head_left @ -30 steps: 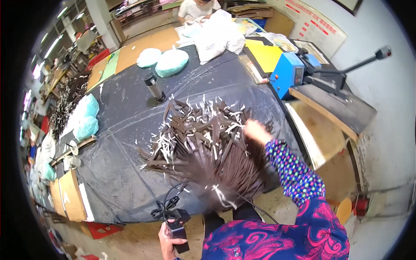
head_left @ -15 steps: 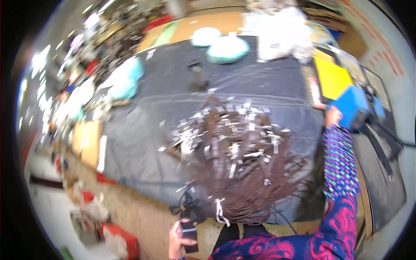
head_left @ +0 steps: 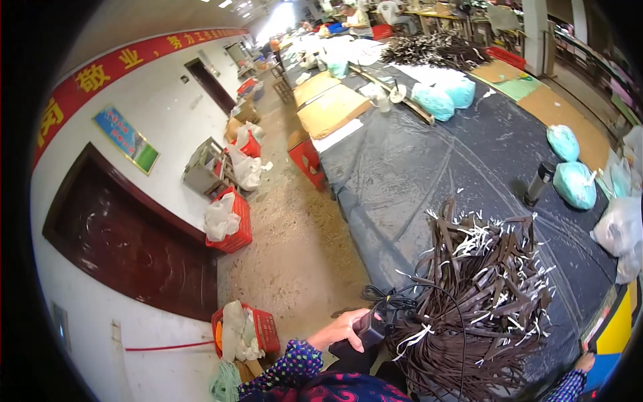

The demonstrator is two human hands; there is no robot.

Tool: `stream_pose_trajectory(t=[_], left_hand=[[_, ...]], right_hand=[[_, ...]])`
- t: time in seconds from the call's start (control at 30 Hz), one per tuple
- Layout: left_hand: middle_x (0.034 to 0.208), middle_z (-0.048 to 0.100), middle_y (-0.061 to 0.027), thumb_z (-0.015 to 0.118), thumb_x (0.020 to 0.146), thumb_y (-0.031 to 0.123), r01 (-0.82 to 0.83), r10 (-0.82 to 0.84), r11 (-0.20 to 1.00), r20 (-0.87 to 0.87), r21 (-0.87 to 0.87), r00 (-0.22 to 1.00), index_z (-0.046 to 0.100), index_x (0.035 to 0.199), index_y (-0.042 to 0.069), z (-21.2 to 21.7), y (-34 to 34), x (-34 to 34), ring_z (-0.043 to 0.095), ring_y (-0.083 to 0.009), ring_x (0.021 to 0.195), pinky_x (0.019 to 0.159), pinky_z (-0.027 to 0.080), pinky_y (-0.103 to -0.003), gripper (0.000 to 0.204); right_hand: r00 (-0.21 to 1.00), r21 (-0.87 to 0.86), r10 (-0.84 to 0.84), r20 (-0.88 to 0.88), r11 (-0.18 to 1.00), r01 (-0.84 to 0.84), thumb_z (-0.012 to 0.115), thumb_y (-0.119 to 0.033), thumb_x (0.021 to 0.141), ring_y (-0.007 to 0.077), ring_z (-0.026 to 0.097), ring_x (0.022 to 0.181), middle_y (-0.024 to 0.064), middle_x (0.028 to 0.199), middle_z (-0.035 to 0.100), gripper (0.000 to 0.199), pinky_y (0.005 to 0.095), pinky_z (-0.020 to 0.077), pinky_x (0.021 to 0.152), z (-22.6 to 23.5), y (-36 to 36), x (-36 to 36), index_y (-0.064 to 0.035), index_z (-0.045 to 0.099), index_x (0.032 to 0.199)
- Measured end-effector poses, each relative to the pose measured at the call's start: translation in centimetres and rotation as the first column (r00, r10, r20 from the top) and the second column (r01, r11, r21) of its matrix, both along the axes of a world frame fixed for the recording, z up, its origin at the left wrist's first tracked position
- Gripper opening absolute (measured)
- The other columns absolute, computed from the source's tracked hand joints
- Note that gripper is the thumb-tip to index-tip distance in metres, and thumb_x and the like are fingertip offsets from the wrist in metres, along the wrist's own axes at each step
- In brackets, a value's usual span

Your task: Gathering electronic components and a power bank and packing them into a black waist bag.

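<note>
My left hand (head_left: 347, 329) is wrapped round a small black box-shaped device (head_left: 372, 328) at the table's near edge. A coiled black cable (head_left: 390, 299) lies just beyond it, and a loose loop of cable runs over the pile beside it. That pile is a big heap of dark brown strips (head_left: 479, 295) with white ends, fanned out on the dark tabletop. Far to the right, my right hand (head_left: 585, 362) is closed at the edge of a blue box (head_left: 606, 370), next to a yellow panel (head_left: 615, 329). Its fingertips are small and partly hidden.
On the black-covered table (head_left: 415, 181) stand a dark bottle (head_left: 539, 183) and pale green bags (head_left: 575, 184). White plastic bags (head_left: 617, 224) lie at the right. Left of the table runs an aisle with red baskets (head_left: 231, 220) and a brown door (head_left: 127, 234). People sit farther back.
My view has swung left, bringing the aisle, wall and door into sight. The left hand still holds the black device, now raised closer to the strips. My right hand stays at the blue box.
</note>
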State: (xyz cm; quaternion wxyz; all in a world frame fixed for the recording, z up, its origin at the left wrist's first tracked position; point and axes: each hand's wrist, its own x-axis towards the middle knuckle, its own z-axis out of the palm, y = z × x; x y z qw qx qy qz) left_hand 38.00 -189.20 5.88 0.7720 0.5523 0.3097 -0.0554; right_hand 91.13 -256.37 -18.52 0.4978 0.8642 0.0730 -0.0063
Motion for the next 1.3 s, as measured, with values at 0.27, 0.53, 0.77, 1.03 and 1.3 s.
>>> stream_pose_trajectory(t=[0.27,0.53,0.77,1.03,1.3], left_hand=[[0.100,0.056,-0.0018,0.068,0.049,-0.010,-0.018,0.019,1.000,0.058,-0.009,0.998,0.047,0.121,0.002,-1.2,0.9,-2.2,0.049,-0.0128,0.093,0.086,0.039,-0.026,0.076],[0.099,0.056,-0.0021,0.067,0.050,-0.011,-0.025,0.023,1.000,0.094,0.018,0.995,0.047,0.121,0.002,-0.8,2.4,-3.6,0.050,-0.0127,0.092,0.083,0.042,-0.027,0.075],[0.089,0.052,0.0005,0.069,0.048,-0.010,0.108,-0.121,0.988,0.116,0.111,0.986,0.048,0.120,0.003,-1.6,6.6,-3.0,0.047,-0.0107,0.080,0.070,0.042,-0.025,0.076],[0.100,0.057,-0.0069,0.072,0.046,-0.001,0.364,-0.435,0.839,0.096,0.405,0.895,0.050,0.116,0.004,-0.9,16.9,2.7,0.052,-0.0180,0.094,0.082,0.043,-0.031,0.074],[0.096,0.060,-0.0166,0.069,0.047,0.006,0.548,-0.666,0.588,-0.028,0.595,0.746,0.047,0.123,0.001,0.2,23.2,7.6,0.059,-0.0271,0.089,0.074,0.047,-0.035,0.080]], right_hand=[[0.998,0.065,0.061,-0.001,0.996,-0.060,0.040,-0.020,0.094,0.0117,0.059,0.091,-0.0053,0.097,0.060,0.024,0.0274,0.0440,0.072,3.1,3.0,0.0,-0.0218,0.060,0.106],[0.992,0.314,-0.027,0.123,0.949,-0.013,0.045,-0.017,0.091,0.0167,0.065,0.077,0.0014,0.084,0.063,0.019,0.0296,0.0516,0.060,9.4,8.5,-2.6,-0.0169,0.065,0.091],[0.967,0.685,0.211,0.145,0.684,-0.252,0.053,-0.018,0.081,0.0334,0.065,0.067,0.0131,0.074,0.063,0.009,0.0443,0.0534,0.057,15.6,29.6,-13.2,-0.0114,0.059,0.082],[0.903,0.966,0.382,-0.197,-0.081,0.245,0.054,-0.007,0.083,0.0216,0.060,0.051,0.0138,0.062,0.061,0.015,0.0330,0.0455,0.048,20.3,49.7,-36.3,-0.0038,0.066,0.091],[0.941,0.917,0.335,-0.054,-0.356,0.179,0.058,-0.014,0.085,0.0260,0.057,0.095,0.0182,0.104,0.058,0.031,0.0333,0.0448,0.081,20.8,63.1,-36.2,0.0016,0.055,0.111]])
